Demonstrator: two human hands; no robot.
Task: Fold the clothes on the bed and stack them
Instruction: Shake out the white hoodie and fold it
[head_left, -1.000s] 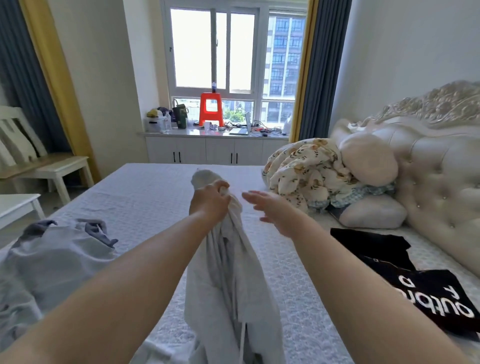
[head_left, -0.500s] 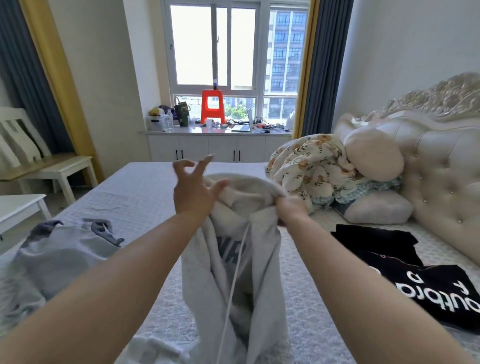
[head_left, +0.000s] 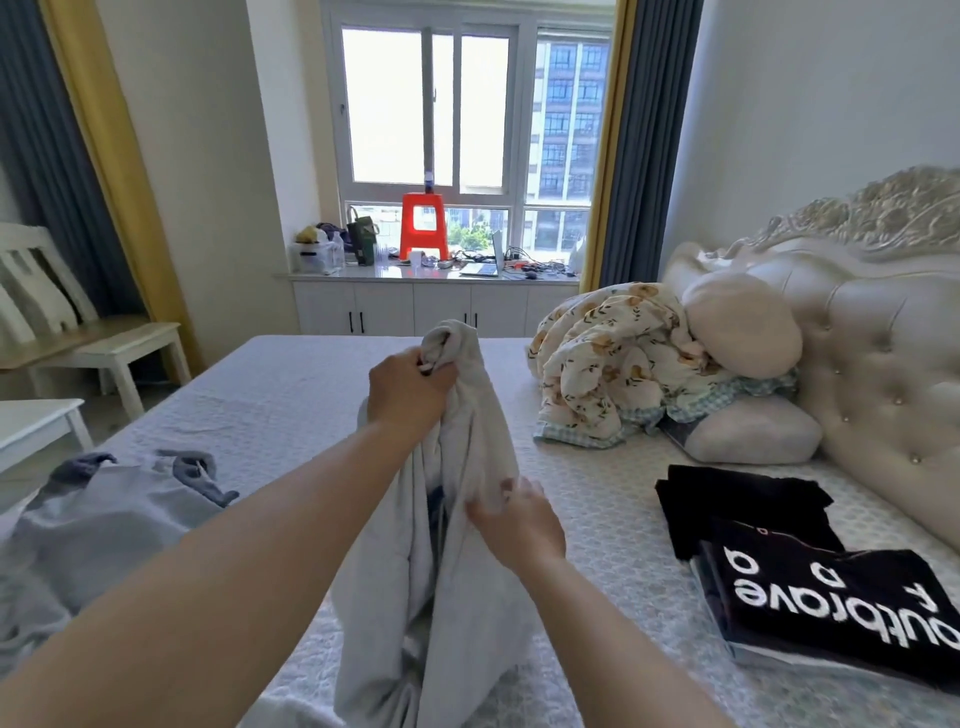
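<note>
Your left hand grips grey garment high so it hangs straight; right hand pinches lower edge, likely finding seam. Black folded shirt awaits stack.

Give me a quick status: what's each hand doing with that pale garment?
Left hand grips pale garment at top, lifted off bed. Right hand pinches it lower down. Nothing in the way.

The black shirt runs past the right edge.
</note>
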